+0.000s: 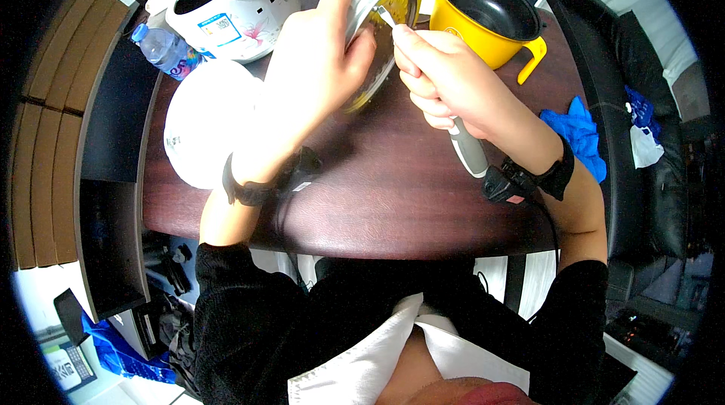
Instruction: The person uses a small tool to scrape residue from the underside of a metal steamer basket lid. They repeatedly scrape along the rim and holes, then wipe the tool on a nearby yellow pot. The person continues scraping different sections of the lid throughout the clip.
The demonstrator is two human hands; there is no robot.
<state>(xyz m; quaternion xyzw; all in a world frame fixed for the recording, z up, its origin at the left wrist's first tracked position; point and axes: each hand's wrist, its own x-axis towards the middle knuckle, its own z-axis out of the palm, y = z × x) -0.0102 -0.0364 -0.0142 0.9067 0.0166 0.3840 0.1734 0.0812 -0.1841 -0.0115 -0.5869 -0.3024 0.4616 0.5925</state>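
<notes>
My left hand grips the rim of a round grey lid-like part, tilted on its edge. Its inner side looks yellowish and shiny. In my closed right hand is a slim tool with a grey-and-white handle. The tool's narrow pale tip is at the lid part's inner side; I cannot tell whether it touches. A white round cover, washed out by glare, lies left of my left wrist. Behind it stands a white rice cooker body with a flower print, its top uncovered.
A yellow pot with a black inside and a side handle stands at the back right. A clear bottle leans by the cooker body. Blue cloth lies on the right edge of the dark wooden table. Black cables hang from my wrist straps.
</notes>
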